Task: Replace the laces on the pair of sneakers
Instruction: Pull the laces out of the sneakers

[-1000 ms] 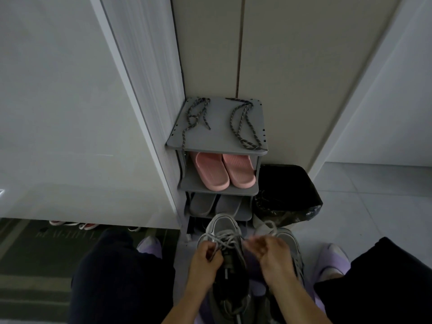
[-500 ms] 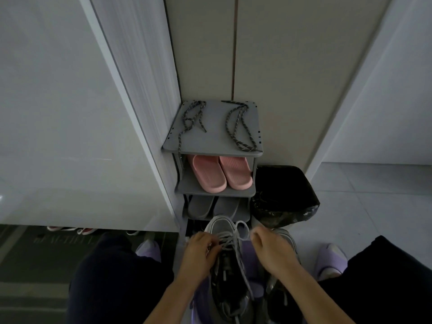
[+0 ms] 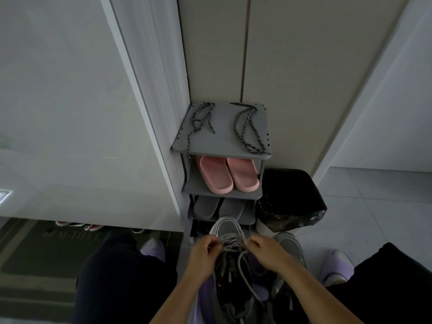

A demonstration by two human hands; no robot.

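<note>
Since the grey lace (image 3: 243,274) is soft, light cord with no stiffness of its own, it will likely go slack and snag in the eyelets unless it is drawn a short length at a time, so the best hold looks to be a pinch close to the crossing being loosened, or on the stiffer tip once that is free. From the head view, the grey sneaker (image 3: 225,226) lies low in the middle between the person's knees, toe pointing at the foot of the shoe rack (image 3: 224,142). Its lace is still threaded across the front, with loose strands trailing back over the dark opening. The sneaker itself seems light and fairly firm, easy to steady by its sides. The left hand (image 3: 203,256) sits on the shoe's left flank, fingers curled in and pinching the lace at a forward crossing. The right hand (image 3: 266,252) mirrors it on the other side, fingers bent onto the same run of lace, both wrists angled inward. The second sneaker (image 3: 289,244) stands just beside the right hand, partly hidden by the forearm. Two dark speckled replacement laces (image 3: 246,130) lie apart on the rack's top shelf, well away from the hands, untouched.
</note>
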